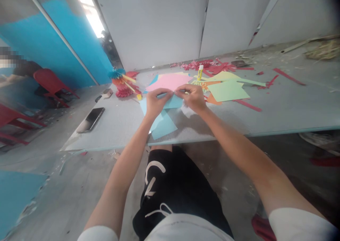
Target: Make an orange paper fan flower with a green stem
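Observation:
A light blue sheet of paper [174,102] hangs or lies just below my fingertips, with its upper edge at them. My left hand [158,100] pinches this edge between thumb and fingers. Fingertip to fingertip with it, my right hand [193,96] also pinches at the edge. More light blue paper [164,127] lies below, close to the table's front edge. Just beyond my hands is a pink sheet [170,81]. A yellow glue stick [199,73] stands upright behind my right hand, and a yellow cap [139,97] sits left of my left hand.
Right of my hands lie a pale green sheet [228,91] and red paper strips [289,76]. A crinkled paper decoration [123,87] and a phone [91,120] are on the left of the table [287,110]. A person sits far left near a red chair [54,83].

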The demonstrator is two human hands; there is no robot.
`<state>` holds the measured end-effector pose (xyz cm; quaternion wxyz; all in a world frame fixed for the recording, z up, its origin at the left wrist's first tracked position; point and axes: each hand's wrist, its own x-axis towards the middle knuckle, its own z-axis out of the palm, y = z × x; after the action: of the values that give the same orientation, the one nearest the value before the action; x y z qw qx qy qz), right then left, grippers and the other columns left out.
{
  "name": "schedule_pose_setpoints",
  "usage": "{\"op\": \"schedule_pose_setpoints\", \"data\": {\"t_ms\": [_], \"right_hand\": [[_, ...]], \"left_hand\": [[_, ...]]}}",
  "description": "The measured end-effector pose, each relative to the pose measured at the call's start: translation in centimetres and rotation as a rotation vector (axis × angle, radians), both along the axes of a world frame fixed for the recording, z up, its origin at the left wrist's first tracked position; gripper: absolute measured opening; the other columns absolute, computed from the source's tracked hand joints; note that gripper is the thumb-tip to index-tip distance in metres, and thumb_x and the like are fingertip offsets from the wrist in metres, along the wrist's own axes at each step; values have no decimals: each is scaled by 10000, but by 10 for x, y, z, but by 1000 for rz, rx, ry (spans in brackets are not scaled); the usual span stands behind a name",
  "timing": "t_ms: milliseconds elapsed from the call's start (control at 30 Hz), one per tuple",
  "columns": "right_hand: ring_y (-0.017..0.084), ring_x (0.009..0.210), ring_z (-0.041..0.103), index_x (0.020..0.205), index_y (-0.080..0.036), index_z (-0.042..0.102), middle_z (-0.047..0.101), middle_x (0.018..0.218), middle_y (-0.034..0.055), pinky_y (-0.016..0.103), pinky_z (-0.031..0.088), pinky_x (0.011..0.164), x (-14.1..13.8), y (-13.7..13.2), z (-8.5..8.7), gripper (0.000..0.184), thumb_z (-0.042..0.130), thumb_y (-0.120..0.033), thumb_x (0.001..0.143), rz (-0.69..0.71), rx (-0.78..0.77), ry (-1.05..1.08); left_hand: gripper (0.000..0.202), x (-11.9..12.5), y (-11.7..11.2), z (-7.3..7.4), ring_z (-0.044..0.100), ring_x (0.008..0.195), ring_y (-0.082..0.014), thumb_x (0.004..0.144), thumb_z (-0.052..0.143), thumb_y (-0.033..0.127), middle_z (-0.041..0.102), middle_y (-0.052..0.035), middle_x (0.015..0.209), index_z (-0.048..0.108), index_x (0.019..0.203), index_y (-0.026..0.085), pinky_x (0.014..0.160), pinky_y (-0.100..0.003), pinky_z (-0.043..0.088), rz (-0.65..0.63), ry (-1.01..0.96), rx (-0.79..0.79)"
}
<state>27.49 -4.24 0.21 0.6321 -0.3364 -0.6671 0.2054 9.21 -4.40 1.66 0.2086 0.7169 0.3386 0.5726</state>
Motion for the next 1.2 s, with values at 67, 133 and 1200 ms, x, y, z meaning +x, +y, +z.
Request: {"op": "schedule_pose_setpoints", "data": {"t_ms": [67, 133, 1200], "right_hand": [[197, 788, 686, 785, -231, 783, 766, 810, 8, 346, 518, 751, 0, 1, -1, 57, 768, -285, 794, -1, 4, 18], [196, 786, 684, 782, -228, 777, 762, 807, 9, 346, 519, 748, 1, 3, -1, 68, 766, -294, 794, -17, 7, 26], [212, 864, 710, 844, -227, 765, 773, 883, 26, 370, 559, 836, 1, 5, -3, 99, 736, -320, 828, -83, 56, -32]], "left_hand": [[136, 0, 0, 1, 730, 876, -220, 819, 768, 342, 797, -42, 876, 803, 832, 211, 852, -342, 554, 1, -7, -5], [154, -1, 0, 2, 727, 880, -216, 825, 765, 355, 797, -44, 883, 799, 837, 205, 847, -333, 548, 0, -16, -14], [260, -2, 6, -3, 625, 690, -155, 864, 725, 456, 772, -44, 849, 784, 871, 203, 629, -284, 448, 93, 51, 28]]}}
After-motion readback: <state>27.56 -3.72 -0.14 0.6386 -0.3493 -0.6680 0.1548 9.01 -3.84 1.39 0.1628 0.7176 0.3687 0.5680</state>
